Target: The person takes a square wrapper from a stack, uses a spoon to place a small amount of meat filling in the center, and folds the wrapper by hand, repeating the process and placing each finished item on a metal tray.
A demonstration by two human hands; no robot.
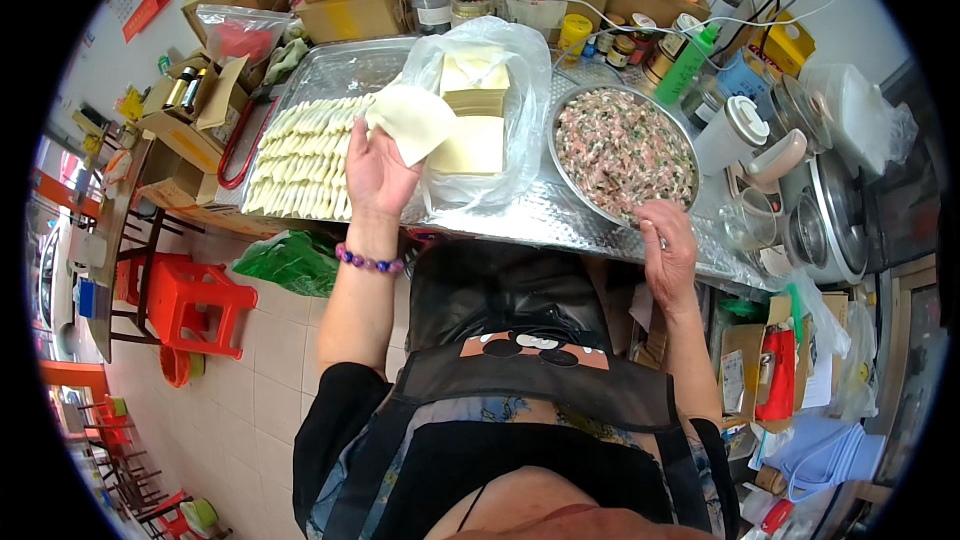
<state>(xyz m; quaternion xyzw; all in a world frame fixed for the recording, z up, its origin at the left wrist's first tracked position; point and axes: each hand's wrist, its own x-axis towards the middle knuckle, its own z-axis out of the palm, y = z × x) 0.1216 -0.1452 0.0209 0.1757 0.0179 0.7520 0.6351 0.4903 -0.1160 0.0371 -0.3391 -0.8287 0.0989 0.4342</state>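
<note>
Head view first: I see a long metal tray [330, 75] beyond my left hand [375, 175], its far side filled with rows of folded dumplings [300, 155]. Just right of that hand sits a clear plastic bag [500, 90] holding stacked square wrappers [472, 140]. Ahead of my right hand [668, 255] is a round metal bowl of minced filling [622, 150]; that hand rests at the bowl's near rim, fingers curled, and I cannot tell whether it holds a tool. My left hand is raised with one pale wrapper [412, 122] pinched at its fingertips, the sheet drooping over toward the bag. I judge the wrapper light, limp and easily torn, best supported flat on the palm or taken by an edge. Bottles and jars [690, 65] crowd beyond the bowl, and the bag's loose mouth could snag a reach.
</note>
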